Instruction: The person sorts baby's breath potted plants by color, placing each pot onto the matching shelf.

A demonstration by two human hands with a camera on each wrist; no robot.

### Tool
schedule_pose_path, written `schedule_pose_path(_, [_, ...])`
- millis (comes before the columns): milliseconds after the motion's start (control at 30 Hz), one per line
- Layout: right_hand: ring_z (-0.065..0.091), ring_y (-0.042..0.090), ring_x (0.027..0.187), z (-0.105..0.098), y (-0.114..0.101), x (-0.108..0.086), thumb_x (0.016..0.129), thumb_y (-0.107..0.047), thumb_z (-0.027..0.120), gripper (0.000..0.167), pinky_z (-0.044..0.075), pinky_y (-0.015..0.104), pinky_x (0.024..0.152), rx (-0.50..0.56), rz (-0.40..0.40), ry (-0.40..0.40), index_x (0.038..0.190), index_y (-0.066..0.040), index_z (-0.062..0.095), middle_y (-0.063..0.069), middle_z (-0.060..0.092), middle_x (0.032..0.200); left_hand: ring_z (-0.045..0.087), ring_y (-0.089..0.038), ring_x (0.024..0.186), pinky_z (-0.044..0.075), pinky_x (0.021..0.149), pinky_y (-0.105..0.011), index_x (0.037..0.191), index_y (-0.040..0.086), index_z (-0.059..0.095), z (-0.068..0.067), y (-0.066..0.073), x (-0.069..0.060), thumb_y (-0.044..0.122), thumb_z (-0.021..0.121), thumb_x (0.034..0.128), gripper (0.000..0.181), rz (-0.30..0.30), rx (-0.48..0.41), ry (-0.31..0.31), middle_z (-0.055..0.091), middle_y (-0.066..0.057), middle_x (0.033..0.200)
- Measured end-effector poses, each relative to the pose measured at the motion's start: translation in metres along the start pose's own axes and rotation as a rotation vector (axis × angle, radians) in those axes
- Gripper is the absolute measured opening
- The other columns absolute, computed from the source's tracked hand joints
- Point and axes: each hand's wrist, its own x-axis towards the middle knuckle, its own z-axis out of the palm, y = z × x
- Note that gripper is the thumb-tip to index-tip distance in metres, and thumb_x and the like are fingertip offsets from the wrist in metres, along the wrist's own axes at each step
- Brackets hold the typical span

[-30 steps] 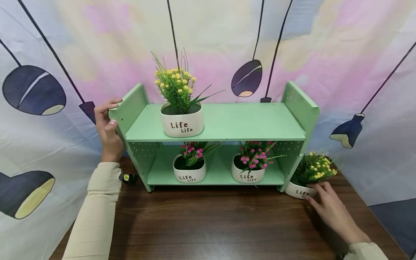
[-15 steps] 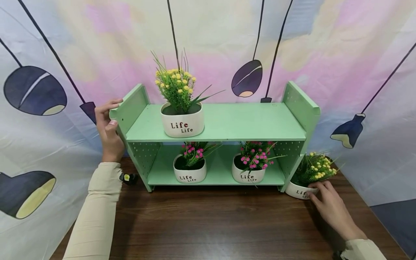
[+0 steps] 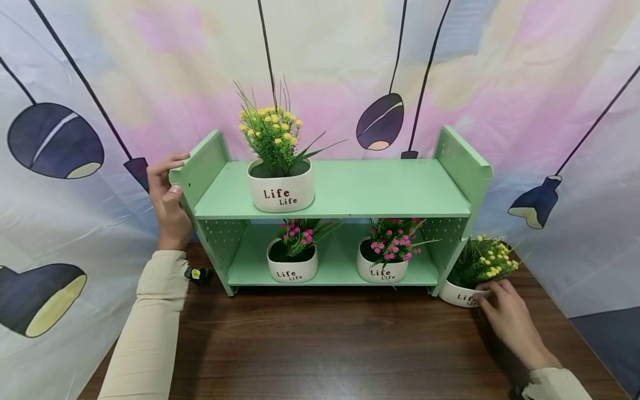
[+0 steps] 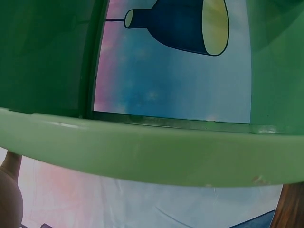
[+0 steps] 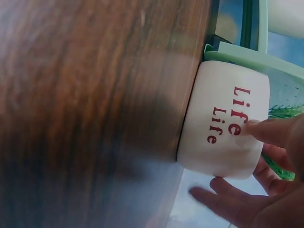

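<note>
A light green two-tier shelf (image 3: 380, 186) stands on the table. My left hand (image 3: 171, 208) grips the upper front of its left side panel, with the fingers over the edge; the left wrist view shows mostly the panel's rim (image 4: 142, 154). Outside the shelf's right end, a white flowerpot (image 3: 457, 295) with yellow artificial flowers (image 3: 492, 258) sits upright on the table. It carries "Life Life" lettering. My right hand (image 3: 511, 322) pinches this pot's rim, the thumb (image 5: 268, 130) on the front face and a finger inside. In the right wrist view the pot (image 5: 213, 90) is close beside the shelf.
On the upper tier at left stands another yellow-flowered pot (image 3: 287, 191). Below it, the lower tier bears a left pot (image 3: 292, 269) and a right pot (image 3: 382, 269), both with pink flowers. A printed curtain (image 3: 320, 44) hangs behind the brown wooden table (image 3: 325, 344).
My right hand has shifted very slightly along the rim of the flowerpot. The left hand, the shelf and the other pots look unchanged.
</note>
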Motion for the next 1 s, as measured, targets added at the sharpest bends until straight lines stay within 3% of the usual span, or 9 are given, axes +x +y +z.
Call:
schedule_pose_path(167, [0.062,0.034,0.083,-0.002,0.001,-0.003,0.095,0.0,0.075,0.013,0.048,0.044,0.064,-0.007,-0.005,-0.002,0.106,0.006,0.071,0.021,0.06,0.102,0.053,-0.033,0.127,0.047,0.094,-0.033,0.121,-0.002,0.058,0.002,0.0,0.0,0.015,0.045,0.0875,0.04,0.002,-0.004,-0.002,0.061,-0.017,0.134])
schedule_pose_path(467, [0.058,0.022,0.073,-0.006,0.002,-0.006,0.092,-0.001,0.079,0.013,0.043,0.037,0.059,-0.028,-0.016,-0.027,0.104,0.001,0.073,0.014,0.063,0.096,0.052,-0.035,0.13,0.046,0.095,-0.032,0.121,-0.003,0.058,0.002,0.002,-0.001,0.018,0.045,0.0884,0.04,0.032,0.048,-0.004,0.064,-0.015,0.133])
schedule_pose_path(733, [0.054,0.017,0.071,-0.008,0.002,-0.019,0.092,-0.004,0.08,0.014,0.042,0.033,0.059,-0.021,-0.02,-0.03,0.105,-0.002,0.074,0.011,0.064,0.093,0.056,-0.032,0.123,0.047,0.093,-0.033,0.122,-0.001,0.058,0.0,-0.001,0.0,0.015,0.044,0.088,0.041,-0.005,0.015,-0.005,0.061,-0.018,0.136])
schedule_pose_path(1000, [0.058,0.017,0.074,-0.009,0.002,-0.029,0.091,-0.006,0.082,0.015,0.045,0.03,0.058,-0.015,-0.041,-0.004,0.104,-0.005,0.074,0.008,0.06,0.096,0.056,-0.032,0.122,0.048,0.091,-0.033,0.121,-0.002,0.058,0.0,-0.001,-0.001,0.015,0.043,0.0865,0.041,-0.004,0.0,0.015,0.061,-0.018,0.135])
